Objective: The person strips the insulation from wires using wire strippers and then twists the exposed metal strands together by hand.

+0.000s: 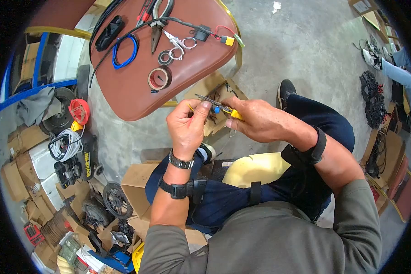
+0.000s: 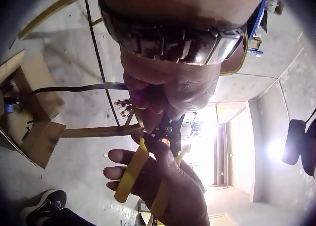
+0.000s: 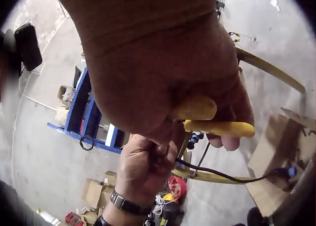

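Observation:
In the head view my right hand (image 1: 259, 119) grips a wire stripper by its yellow handles (image 1: 236, 114). Its dark metal head (image 1: 208, 99) reaches to the fingertips of my left hand (image 1: 187, 122). From the left wrist, the handles (image 2: 132, 175) stand spread, with right-hand fingers around them and the flat head (image 2: 171, 133) close under the left fingers. My left hand pinches a black cable (image 2: 79, 89), which trails sideways over the cardboard box. A blue connector (image 3: 291, 171) shows on that cable in the right wrist view. The pinched cable end is hidden by the fingers.
A brown chair seat (image 1: 123, 93) holds a tape roll (image 1: 159, 79), large pliers (image 1: 156, 39), scissors (image 1: 178, 48), a blue cable coil (image 1: 125, 51) and a yellow connector (image 1: 227, 40). An open cardboard box (image 1: 205, 86) stands below. Boxes and wheels (image 1: 117, 201) crowd the left.

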Demonstrator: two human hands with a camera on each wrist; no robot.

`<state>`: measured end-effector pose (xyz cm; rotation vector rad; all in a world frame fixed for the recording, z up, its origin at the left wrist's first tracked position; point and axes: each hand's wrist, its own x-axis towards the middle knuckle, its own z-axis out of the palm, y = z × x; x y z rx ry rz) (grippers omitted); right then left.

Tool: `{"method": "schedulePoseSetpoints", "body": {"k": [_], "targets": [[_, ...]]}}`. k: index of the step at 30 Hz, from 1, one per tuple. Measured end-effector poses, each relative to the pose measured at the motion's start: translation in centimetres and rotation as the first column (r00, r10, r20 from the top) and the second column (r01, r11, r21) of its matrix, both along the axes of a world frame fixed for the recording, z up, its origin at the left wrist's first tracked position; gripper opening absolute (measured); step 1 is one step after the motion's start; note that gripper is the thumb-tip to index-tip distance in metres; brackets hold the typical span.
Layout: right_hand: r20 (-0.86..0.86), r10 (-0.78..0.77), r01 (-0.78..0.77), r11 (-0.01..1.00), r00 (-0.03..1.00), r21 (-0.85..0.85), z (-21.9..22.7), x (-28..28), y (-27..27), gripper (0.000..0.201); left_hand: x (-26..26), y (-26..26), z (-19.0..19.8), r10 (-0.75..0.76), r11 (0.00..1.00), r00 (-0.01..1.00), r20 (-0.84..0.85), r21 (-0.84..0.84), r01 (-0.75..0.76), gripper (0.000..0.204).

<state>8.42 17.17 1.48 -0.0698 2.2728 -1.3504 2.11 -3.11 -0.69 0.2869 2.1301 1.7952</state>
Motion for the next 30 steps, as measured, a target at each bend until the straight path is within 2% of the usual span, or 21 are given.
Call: {"method": "schedulePoseSetpoints", "body": {"k": [7, 13, 19, 21, 24, 30], "targets": [[-0.02, -0.018, 0.019, 1.0, 1.0, 0.021, -0.3, 0.0, -0.1, 0.044, 0.1, 0.0, -0.2, -0.008, 1.0, 0.999, 0.034, 0.016, 0.007, 0.015], [0.074, -0.003, 0.004, 1.0, 0.997, -0.017, -0.4, 0.1, -0.7, 0.039, 0.2, -0.6, -0.6, -0.03, 0.998, 0.999, 0.019, -0.046, 0.031, 0.019], [-0.03, 0.031, -0.028, 0.997, 0.999, 0.077, -1.1, 0.3, -0.7, 0.039, 0.2, -1.1, -0.7, -0.062, 0.995, 0.996, 0.061, -0.078, 0.067, 0.016], [-0.018, 0.043, -0.042, 0.997, 0.999, 0.072, -1.1, 0.2, -0.7, 0.038, 0.2, -1.3, -0.8, -0.079, 0.99, 0.995, 0.062, -0.109, 0.085, 0.015], [-0.016, 0.045, -0.044, 0.997, 0.999, 0.065, -1.2, 0.3, -0.9, 0.038, 0.4, -1.3, -0.8, -0.063, 0.997, 0.992, 0.107, -0.041, 0.068, 0.017], [0.043, 0.028, -0.028, 1.0, 0.999, 0.0, -1.5, 0.4, -1.5, 0.039, 0.6, -1.2, -0.8, -0.025, 0.998, 0.998, 0.065, -0.064, 0.029, 0.021]]}}
